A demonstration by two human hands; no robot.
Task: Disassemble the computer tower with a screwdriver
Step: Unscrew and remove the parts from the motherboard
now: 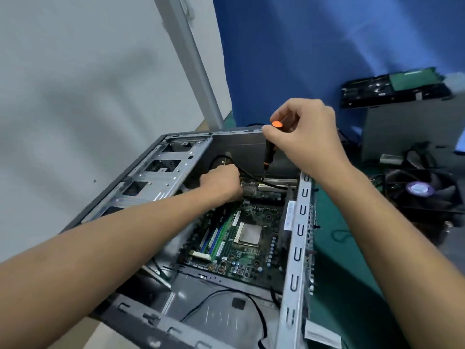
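Left forearm (100, 253) in tower (298, 250), motherboard (251, 260) inside

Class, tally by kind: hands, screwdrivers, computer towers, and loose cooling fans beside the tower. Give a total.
Hands: 2 (left hand, right hand)
Screwdriver: 1
Computer tower: 1
Loose cooling fan: 1
Total: 5

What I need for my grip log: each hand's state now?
Left hand: inside the computer tower, grip cannot be told.
Right hand: holding the screwdriver.

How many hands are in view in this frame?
2. The left hand is deep inside the computer tower; the right hand grips the screwdriver upright above its far end.
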